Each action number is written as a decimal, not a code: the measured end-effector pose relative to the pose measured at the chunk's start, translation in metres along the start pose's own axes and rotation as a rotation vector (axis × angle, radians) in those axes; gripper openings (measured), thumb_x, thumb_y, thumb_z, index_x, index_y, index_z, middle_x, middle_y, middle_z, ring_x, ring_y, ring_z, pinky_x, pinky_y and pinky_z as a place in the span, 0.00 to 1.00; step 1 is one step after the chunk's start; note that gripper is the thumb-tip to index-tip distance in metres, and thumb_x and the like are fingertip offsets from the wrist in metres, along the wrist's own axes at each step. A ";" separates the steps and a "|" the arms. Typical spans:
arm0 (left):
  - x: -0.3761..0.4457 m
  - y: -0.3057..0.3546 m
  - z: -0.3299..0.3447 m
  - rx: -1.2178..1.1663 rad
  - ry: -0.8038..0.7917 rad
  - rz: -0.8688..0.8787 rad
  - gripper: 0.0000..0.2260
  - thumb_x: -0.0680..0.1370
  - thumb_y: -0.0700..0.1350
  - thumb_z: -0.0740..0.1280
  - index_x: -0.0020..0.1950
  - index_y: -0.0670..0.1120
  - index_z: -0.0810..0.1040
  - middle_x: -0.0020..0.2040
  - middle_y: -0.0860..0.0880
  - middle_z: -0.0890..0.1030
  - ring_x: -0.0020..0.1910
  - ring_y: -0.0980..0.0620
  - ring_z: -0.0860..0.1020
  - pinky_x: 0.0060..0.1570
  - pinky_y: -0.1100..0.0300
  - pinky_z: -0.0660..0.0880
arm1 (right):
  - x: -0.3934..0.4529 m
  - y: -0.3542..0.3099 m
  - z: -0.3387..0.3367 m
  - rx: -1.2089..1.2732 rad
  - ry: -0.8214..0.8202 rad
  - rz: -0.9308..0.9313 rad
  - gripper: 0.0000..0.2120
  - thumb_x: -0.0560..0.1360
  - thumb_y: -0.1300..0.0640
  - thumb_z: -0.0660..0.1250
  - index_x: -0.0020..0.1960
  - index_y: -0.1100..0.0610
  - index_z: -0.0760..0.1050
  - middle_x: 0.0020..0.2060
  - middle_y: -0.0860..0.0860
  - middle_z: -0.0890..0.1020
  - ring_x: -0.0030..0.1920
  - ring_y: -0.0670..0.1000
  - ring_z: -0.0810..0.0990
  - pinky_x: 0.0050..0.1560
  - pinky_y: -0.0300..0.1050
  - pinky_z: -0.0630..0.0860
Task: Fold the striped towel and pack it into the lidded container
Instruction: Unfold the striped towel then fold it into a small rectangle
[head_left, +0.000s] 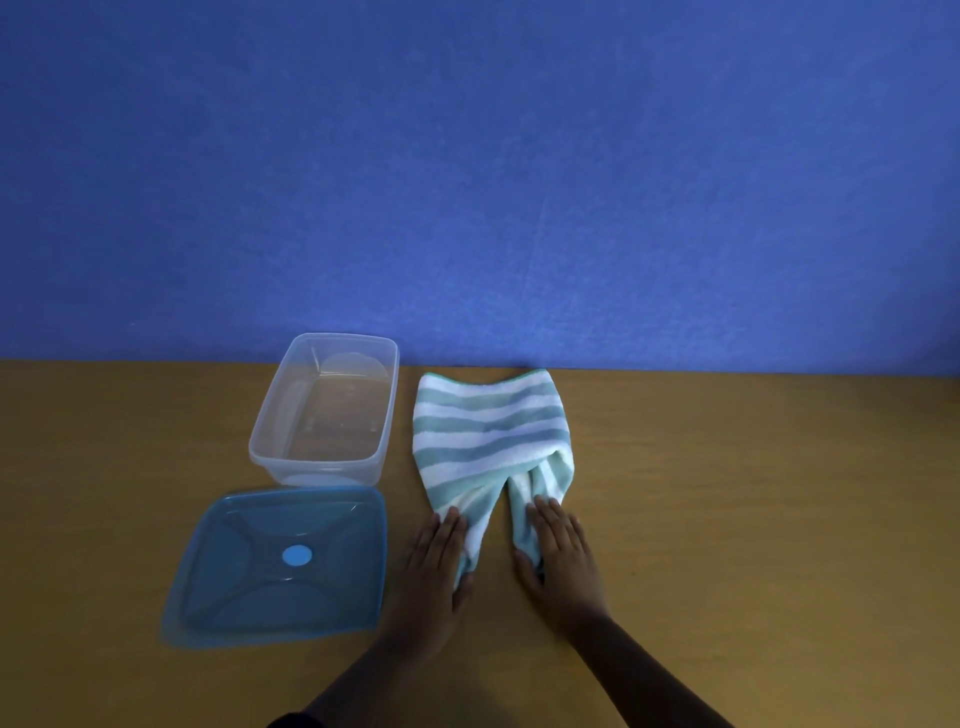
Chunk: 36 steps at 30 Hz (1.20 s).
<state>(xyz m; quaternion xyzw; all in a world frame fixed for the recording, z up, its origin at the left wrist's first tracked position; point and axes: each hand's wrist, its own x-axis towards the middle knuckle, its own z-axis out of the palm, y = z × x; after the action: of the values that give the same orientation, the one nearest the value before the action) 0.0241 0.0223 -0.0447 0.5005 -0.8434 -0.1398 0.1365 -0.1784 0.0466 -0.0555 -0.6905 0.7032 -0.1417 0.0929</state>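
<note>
The striped towel (488, 431), teal and white, lies on the wooden table against the blue wall, its near edge drawn into two tails. My left hand (434, 564) pinches the left tail between thumb and flat fingers. In the same way, my right hand (561, 553) pinches the right tail. The clear, empty container (270, 447) stands left of the towel. Its blue lid (228, 587) lies flat on the table in front of it, just left of my left hand.
The wooden table (753, 519) stretches bare to the right of the towel. A blue wall (467, 182) rises straight behind the table's far edge, touching the towel's far end.
</note>
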 end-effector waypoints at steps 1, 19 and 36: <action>0.000 0.000 0.000 -0.006 0.000 0.002 0.25 0.74 0.52 0.58 0.68 0.42 0.70 0.68 0.45 0.73 0.66 0.45 0.72 0.67 0.58 0.57 | 0.000 -0.001 0.000 0.008 0.004 -0.001 0.30 0.78 0.41 0.52 0.75 0.50 0.51 0.75 0.47 0.55 0.75 0.42 0.45 0.75 0.44 0.42; 0.001 0.002 0.001 -0.042 0.062 0.015 0.24 0.73 0.50 0.62 0.66 0.41 0.71 0.67 0.44 0.74 0.65 0.44 0.73 0.66 0.56 0.63 | 0.001 -0.001 -0.009 0.028 0.015 0.176 0.33 0.74 0.41 0.60 0.74 0.55 0.55 0.74 0.53 0.61 0.75 0.52 0.55 0.73 0.53 0.35; 0.056 0.058 -0.080 -0.636 0.460 -0.325 0.13 0.73 0.43 0.70 0.54 0.41 0.73 0.43 0.51 0.75 0.40 0.53 0.74 0.38 0.77 0.67 | 0.042 -0.077 -0.090 0.479 0.097 -0.050 0.29 0.71 0.57 0.70 0.69 0.57 0.64 0.64 0.52 0.72 0.63 0.50 0.72 0.61 0.40 0.69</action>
<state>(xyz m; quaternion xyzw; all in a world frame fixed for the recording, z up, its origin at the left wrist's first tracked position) -0.0187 -0.0078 0.0561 0.5780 -0.6161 -0.2972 0.4449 -0.1365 0.0110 0.0567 -0.6582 0.6360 -0.3397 0.2165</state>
